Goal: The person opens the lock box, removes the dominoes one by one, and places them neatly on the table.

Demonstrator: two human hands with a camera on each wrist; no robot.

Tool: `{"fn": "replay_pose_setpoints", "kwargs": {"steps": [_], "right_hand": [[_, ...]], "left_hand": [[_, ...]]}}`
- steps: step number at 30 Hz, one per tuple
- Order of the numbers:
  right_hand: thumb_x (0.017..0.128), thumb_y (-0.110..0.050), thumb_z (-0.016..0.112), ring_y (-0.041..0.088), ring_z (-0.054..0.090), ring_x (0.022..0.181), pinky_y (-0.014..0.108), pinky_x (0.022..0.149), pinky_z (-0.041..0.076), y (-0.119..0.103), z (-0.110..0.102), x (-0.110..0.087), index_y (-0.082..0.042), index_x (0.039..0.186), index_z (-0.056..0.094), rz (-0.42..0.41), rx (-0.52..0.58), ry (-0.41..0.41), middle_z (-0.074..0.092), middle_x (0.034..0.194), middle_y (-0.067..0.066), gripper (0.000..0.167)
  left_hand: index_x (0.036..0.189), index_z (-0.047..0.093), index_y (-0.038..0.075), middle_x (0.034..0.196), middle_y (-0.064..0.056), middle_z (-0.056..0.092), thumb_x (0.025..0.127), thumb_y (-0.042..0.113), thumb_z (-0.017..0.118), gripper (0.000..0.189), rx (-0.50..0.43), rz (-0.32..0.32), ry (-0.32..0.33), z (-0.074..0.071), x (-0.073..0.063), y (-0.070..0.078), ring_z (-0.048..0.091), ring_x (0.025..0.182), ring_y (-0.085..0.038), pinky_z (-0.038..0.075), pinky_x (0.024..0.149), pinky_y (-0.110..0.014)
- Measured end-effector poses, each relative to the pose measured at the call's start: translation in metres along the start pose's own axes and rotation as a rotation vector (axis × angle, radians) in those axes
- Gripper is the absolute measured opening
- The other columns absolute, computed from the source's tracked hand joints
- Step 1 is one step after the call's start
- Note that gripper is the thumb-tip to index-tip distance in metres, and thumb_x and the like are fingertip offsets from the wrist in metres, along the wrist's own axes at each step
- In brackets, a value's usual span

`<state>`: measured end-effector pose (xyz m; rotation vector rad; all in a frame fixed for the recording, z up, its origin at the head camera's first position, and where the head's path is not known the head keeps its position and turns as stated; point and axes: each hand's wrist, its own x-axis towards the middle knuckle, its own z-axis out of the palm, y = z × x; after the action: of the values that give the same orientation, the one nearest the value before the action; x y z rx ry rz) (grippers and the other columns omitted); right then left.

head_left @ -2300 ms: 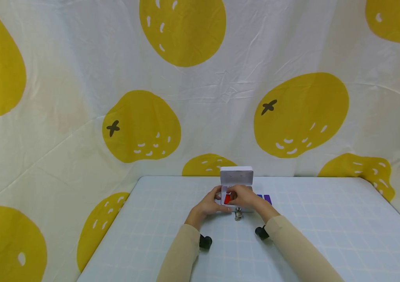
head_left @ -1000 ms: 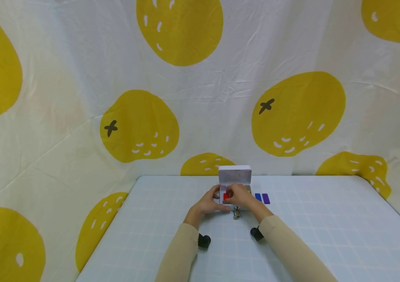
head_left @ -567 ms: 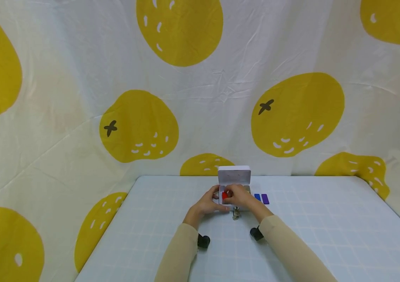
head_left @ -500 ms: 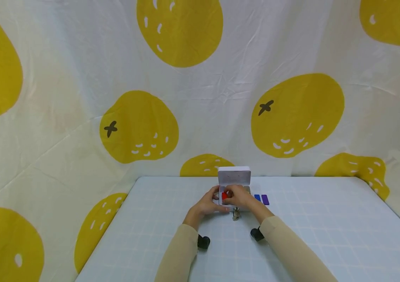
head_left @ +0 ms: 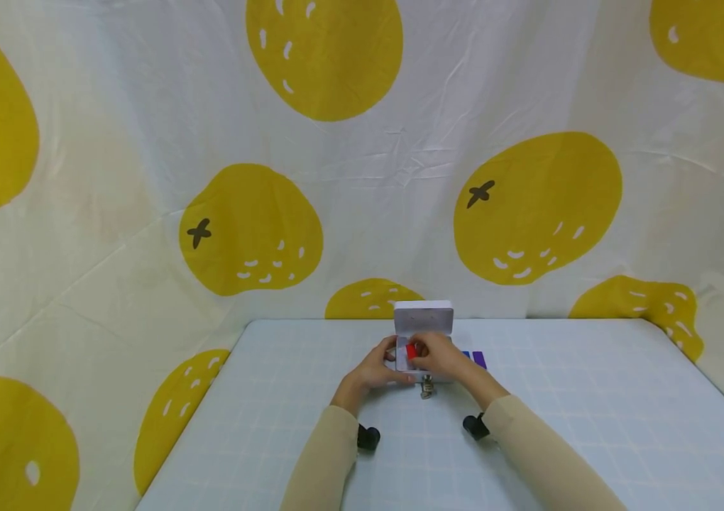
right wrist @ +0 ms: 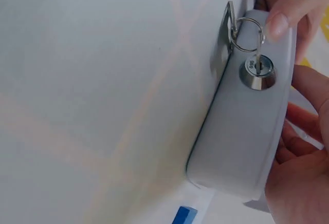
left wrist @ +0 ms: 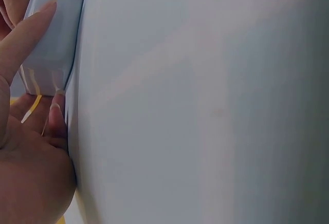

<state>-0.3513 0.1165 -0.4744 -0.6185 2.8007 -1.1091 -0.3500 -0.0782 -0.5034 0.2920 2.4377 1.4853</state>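
A small white lock box [head_left: 423,319] stands on the table with its lid raised. My left hand [head_left: 375,369] grips its left side, the thumb on the front wall in the left wrist view. Over the box's inside, my right hand [head_left: 440,353] pinches a small red block [head_left: 411,351] between thumb and fingers. A key with a ring [right wrist: 248,35] sits in the round lock [right wrist: 258,74] on the front wall. The right hand hides much of the box's inside.
Just right of the box lie a blue block [head_left: 466,354], partly hidden by the right hand, and a purple block [head_left: 479,358]. The white table [head_left: 566,411] has a faint grid. A curtain with yellow fruit prints [head_left: 362,206] hangs behind.
The right hand has raised the red block slightly and shifted it to the right; its forearm has swung right. The left hand and the box stay in place.
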Motion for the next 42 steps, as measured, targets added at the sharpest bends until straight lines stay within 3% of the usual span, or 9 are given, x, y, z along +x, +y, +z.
{"fn": "replay_pose_setpoints", "kwargs": {"steps": [10,16,27,38,42], "right_hand": [[0.087,-0.004,0.08,0.017,0.058,0.078,0.032,0.074,0.052,-0.001,-0.014,-0.01,0.006,0.112,0.067,-0.141,-0.034,0.042,0.066,0.088,0.008,0.029],[0.088,-0.007,0.08,0.019,0.058,0.083,0.034,0.079,0.054,0.0,-0.017,-0.013,0.003,0.115,0.067,-0.083,-0.023,0.041,0.066,0.094,0.009,0.031],[0.088,-0.007,0.081,0.018,0.057,0.081,0.034,0.076,0.053,0.005,-0.021,-0.017,0.003,0.113,0.068,-0.078,-0.035,0.049,0.066,0.092,0.008,0.03],[0.089,-0.007,0.079,0.02,0.057,0.087,0.034,0.081,0.053,0.004,-0.028,-0.024,0.0,0.118,0.067,0.002,-0.002,0.033,0.065,0.097,0.007,0.032],[0.09,-0.007,0.079,0.02,0.056,0.086,0.032,0.079,0.052,0.008,-0.029,-0.027,0.0,0.116,0.067,-0.019,-0.014,0.035,0.064,0.095,0.006,0.03]], "left_hand": [[0.152,0.044,0.026,0.142,0.002,0.053,0.074,0.026,0.095,0.093,0.005,0.003,0.022,0.0,0.002,-0.001,0.048,0.115,-0.023,0.043,0.1,-0.043],[0.152,0.044,0.027,0.143,0.002,0.053,0.075,0.028,0.094,0.092,0.02,0.003,0.024,-0.001,0.002,-0.002,0.049,0.115,-0.022,0.044,0.1,-0.042],[0.152,0.044,0.027,0.144,0.002,0.053,0.074,0.025,0.094,0.093,0.021,-0.001,0.028,0.0,0.002,-0.001,0.049,0.114,-0.022,0.045,0.099,-0.043],[0.152,0.044,0.028,0.145,0.002,0.052,0.074,0.024,0.095,0.094,-0.002,-0.018,0.028,0.001,0.001,0.001,0.05,0.115,-0.023,0.044,0.102,-0.045],[0.152,0.044,0.029,0.144,0.002,0.052,0.073,0.026,0.095,0.094,-0.009,-0.023,0.024,0.002,0.001,0.001,0.049,0.115,-0.023,0.044,0.103,-0.045]]}}
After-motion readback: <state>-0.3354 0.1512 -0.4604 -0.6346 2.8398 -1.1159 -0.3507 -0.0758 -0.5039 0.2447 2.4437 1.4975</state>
